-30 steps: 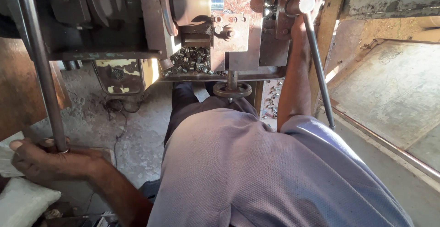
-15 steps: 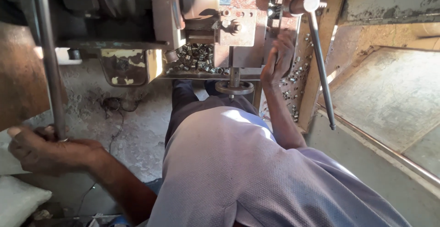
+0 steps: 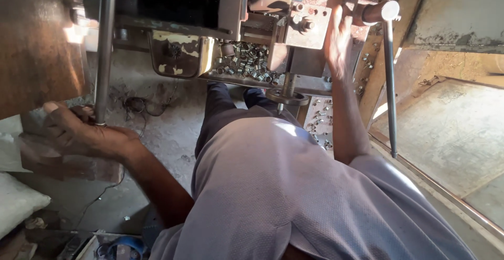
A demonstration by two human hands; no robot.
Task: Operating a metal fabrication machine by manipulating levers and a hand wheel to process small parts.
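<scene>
Left hand: my left hand [image 3: 84, 134] is curled around the lower end of a long steel rod [image 3: 104, 50], fingers closed on it, thumb out to the side.
Rod: it rises straight up from my grip, past the dark machine body.
Right hand: my right hand [image 3: 337, 39] is raised, fingers spread flat against the machine's metal block [image 3: 307, 26].
Lever: a thin lever with a round knob [image 3: 389, 76] hangs just right of that hand.
Tray: a tray of small metal rings [image 3: 244, 63] lies left of my right hand.

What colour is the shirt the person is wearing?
The shirt is a pale lilac-grey, plain, seen clearly in the head view.
</scene>
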